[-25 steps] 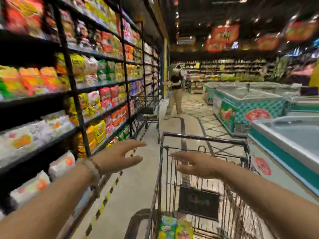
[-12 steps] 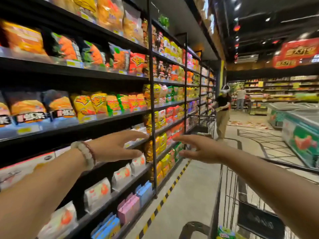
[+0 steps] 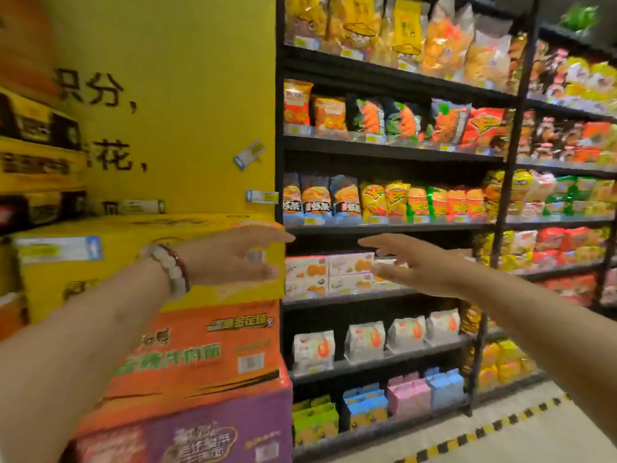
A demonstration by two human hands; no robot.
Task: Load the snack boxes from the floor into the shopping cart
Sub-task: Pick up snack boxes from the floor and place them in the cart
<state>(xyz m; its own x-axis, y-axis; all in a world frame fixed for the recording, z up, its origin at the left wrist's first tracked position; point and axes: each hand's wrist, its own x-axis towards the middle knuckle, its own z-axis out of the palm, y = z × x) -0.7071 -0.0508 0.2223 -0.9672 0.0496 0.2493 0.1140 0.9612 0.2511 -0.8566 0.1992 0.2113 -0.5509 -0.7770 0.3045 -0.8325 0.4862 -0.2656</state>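
Yellow cardboard fills the nine o'clock side of my view, where a yellow carton [image 3: 140, 259] tops a stack over an orange carton [image 3: 200, 352] and a purple carton [image 3: 207, 432], all standing against a yellow wall [image 3: 187, 95] with black lettering. My left hand [image 3: 233, 259] reaches out in front of the yellow carton's right end, fingers straight and loosely spread, gripping nothing; whether it touches the cardboard I cannot tell. A beaded bracelet [image 3: 170, 269] circles that wrist. My right hand [image 3: 414, 262] stretches forward at centre frame, palm turned inward, fingers extended and empty, held apart from the left with a gap between them. Behind both hands, from twelve to three o'clock, stands a black shelf unit [image 3: 384, 148] packed with snack bags in orange, yellow and red. Directly beyond my fingertips sit white snack boxes [image 3: 334, 272] with orange print, on the shelf and not yet in my grip. Lower down, at five o'clock, white pouches [image 3: 364, 342] line one shelf, and small blue, pink and green boxes [image 3: 407, 396] fill the bottom one. Grey floor [image 3: 534, 439] with a black-and-yellow striped line shows at four o'clock. The shopping cart is out of frame.
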